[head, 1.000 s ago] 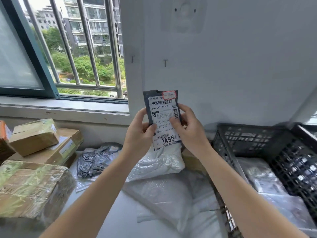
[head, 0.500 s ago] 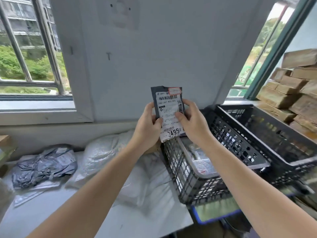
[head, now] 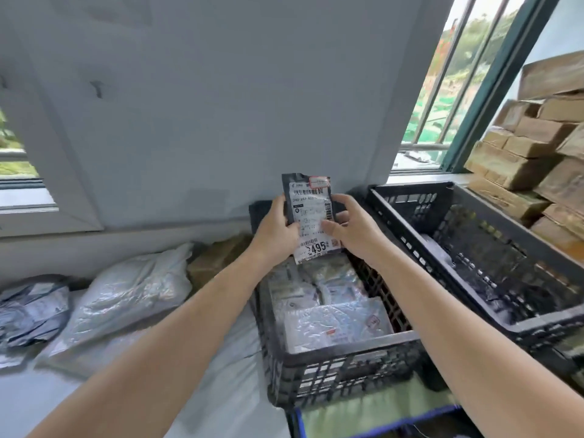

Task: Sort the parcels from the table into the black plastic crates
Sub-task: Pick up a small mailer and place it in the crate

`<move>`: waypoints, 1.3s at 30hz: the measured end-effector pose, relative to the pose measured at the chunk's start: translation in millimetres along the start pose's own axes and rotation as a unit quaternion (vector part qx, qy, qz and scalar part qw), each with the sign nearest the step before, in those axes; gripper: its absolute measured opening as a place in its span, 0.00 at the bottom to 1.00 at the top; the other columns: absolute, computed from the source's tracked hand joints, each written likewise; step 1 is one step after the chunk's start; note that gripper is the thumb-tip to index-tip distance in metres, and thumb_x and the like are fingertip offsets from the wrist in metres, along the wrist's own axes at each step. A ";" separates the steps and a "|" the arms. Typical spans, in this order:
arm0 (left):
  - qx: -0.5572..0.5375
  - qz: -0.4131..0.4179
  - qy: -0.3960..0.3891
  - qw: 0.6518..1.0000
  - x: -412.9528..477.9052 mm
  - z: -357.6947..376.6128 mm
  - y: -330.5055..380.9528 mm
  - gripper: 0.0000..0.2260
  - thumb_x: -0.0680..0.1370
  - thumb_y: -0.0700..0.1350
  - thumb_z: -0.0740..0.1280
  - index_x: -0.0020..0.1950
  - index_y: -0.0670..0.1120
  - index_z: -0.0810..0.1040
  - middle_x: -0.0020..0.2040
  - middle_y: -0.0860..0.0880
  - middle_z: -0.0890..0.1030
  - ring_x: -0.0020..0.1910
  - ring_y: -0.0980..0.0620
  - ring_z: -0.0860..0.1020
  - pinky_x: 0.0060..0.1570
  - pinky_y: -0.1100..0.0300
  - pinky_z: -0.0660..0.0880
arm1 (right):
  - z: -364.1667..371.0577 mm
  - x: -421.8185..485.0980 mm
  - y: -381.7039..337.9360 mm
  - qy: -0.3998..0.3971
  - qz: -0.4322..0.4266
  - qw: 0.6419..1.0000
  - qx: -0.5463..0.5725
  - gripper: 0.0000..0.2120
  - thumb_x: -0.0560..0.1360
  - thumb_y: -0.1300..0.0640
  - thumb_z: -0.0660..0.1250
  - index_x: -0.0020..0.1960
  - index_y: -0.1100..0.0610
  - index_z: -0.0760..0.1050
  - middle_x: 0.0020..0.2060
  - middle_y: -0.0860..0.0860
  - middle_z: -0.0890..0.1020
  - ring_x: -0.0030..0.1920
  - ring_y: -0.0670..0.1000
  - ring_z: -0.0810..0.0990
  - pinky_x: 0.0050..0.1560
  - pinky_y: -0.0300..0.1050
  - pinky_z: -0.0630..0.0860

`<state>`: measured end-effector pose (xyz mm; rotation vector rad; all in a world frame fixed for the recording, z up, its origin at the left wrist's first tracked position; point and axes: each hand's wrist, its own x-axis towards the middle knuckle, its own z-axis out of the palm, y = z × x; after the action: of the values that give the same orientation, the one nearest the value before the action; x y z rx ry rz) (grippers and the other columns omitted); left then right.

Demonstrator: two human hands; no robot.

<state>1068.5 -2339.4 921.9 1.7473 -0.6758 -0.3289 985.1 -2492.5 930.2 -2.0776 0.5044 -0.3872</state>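
I hold a small dark parcel (head: 308, 213) with a white shipping label upright in both hands. My left hand (head: 278, 232) grips its left edge and my right hand (head: 350, 230) pinches its right edge, thumb on the label. The parcel hangs over the far end of the nearer black plastic crate (head: 341, 371), which holds several clear-wrapped and white parcels (head: 335, 320). A second black crate (head: 480, 254) stands to the right, with a little inside it. More parcels lie on the table to the left: a large white bag (head: 126, 295) and a grey bag (head: 31, 311).
A brown cardboard parcel (head: 218, 257) lies against the wall between the white bag and the near crate. Stacked cardboard boxes (head: 537, 153) fill the right side by the window. The white table surface (head: 205, 399) shows in front, with a blue-edged frame (head: 373, 415) under the crates.
The view has swung further right and down. Both hands have carried the dark parcel from beside the near crate to over it. The grip looks unchanged.
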 end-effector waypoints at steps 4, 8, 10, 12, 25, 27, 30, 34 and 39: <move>0.017 -0.103 0.020 0.994 35.9 45.5 -13.3 0.26 0.80 0.38 0.65 0.76 0.51 0.60 0.61 0.47 0.80 0.51 0.50 0.81 0.45 0.55 0.82 | -22.6 41.7 52.6 -0.048 0.027 0.998 0.006 0.28 0.77 0.57 0.70 0.73 0.51 0.64 0.44 0.47 0.84 0.39 0.41 0.84 0.30 0.33 0.76; 0.119 -0.176 0.014 0.977 60.5 72.0 -30.2 0.34 0.81 0.44 0.65 0.81 0.52 0.48 0.59 0.47 0.77 0.48 0.52 0.79 0.50 0.54 0.80 | -25.6 78.5 99.2 -0.078 0.052 0.995 -0.020 0.27 0.77 0.57 0.70 0.73 0.52 0.64 0.44 0.48 0.83 0.39 0.45 0.83 0.31 0.36 0.76; 0.198 -0.182 -0.009 0.963 67.2 80.6 -43.5 0.35 0.81 0.46 0.63 0.81 0.52 0.45 0.66 0.44 0.75 0.51 0.50 0.78 0.51 0.54 0.76 | -18.0 92.4 122.3 -0.093 0.073 0.992 -0.031 0.27 0.77 0.57 0.70 0.72 0.53 0.64 0.44 0.47 0.82 0.39 0.45 0.82 0.31 0.37 0.75; 0.263 -0.197 -0.040 0.944 72.9 87.0 -62.7 0.35 0.81 0.48 0.62 0.81 0.51 0.43 0.74 0.41 0.66 0.62 0.42 0.75 0.61 0.48 0.74 | -5.3 105.0 145.1 -0.110 0.097 0.988 -0.053 0.27 0.77 0.58 0.71 0.72 0.53 0.65 0.43 0.45 0.80 0.39 0.43 0.81 0.30 0.35 0.74; 0.476 -0.306 -0.144 0.811 61.4 116.5 -191.1 0.49 0.74 0.62 0.69 0.80 0.44 0.40 0.81 0.42 0.44 0.79 0.38 0.45 0.74 0.41 0.59 | 118.0 145.0 228.2 -0.180 0.172 0.964 -0.090 0.19 0.77 0.60 0.69 0.65 0.54 0.68 0.58 0.54 0.81 0.52 0.53 0.81 0.52 0.50 0.80; 0.467 -0.317 -0.135 0.815 59.3 121.2 -202.8 0.50 0.74 0.62 0.69 0.80 0.43 0.39 0.80 0.41 0.40 0.79 0.38 0.43 0.75 0.41 0.57 | 132.1 148.8 232.4 -0.181 0.174 0.965 -0.074 0.14 0.78 0.61 0.68 0.59 0.52 0.67 0.55 0.53 0.82 0.47 0.50 0.80 0.47 0.46 0.79; 0.466 -0.336 -0.135 0.807 58.9 132.2 -216.4 0.49 0.76 0.58 0.69 0.80 0.43 0.37 0.80 0.41 0.39 0.79 0.39 0.40 0.76 0.41 0.53 | 150.4 152.8 237.3 -0.186 0.171 0.967 -0.045 0.18 0.78 0.61 0.68 0.65 0.54 0.66 0.54 0.51 0.79 0.49 0.51 0.77 0.49 0.47 0.76; 0.458 -0.351 -0.129 0.807 55.8 140.7 -229.8 0.44 0.79 0.57 0.65 0.80 0.43 0.38 0.81 0.42 0.40 0.79 0.38 0.41 0.76 0.42 0.51 | 162.3 152.8 238.3 -0.217 0.112 0.960 -0.135 0.23 0.77 0.57 0.70 0.68 0.57 0.67 0.62 0.58 0.76 0.59 0.57 0.77 0.59 0.51 0.75; 0.438 -0.372 -0.138 0.807 63.6 141.4 -234.5 0.41 0.80 0.59 0.62 0.81 0.43 0.40 0.81 0.42 0.39 0.79 0.39 0.39 0.76 0.41 0.47 | 157.8 153.4 250.6 -0.302 -0.054 0.906 -0.291 0.34 0.76 0.47 0.71 0.77 0.53 0.63 0.77 0.53 0.61 0.76 0.56 0.60 0.73 0.49 0.63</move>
<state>1104.7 -2451.6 666.7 2.8815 -0.2957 -0.9336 1139.9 -2574.9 646.5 -2.6444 0.1263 0.4065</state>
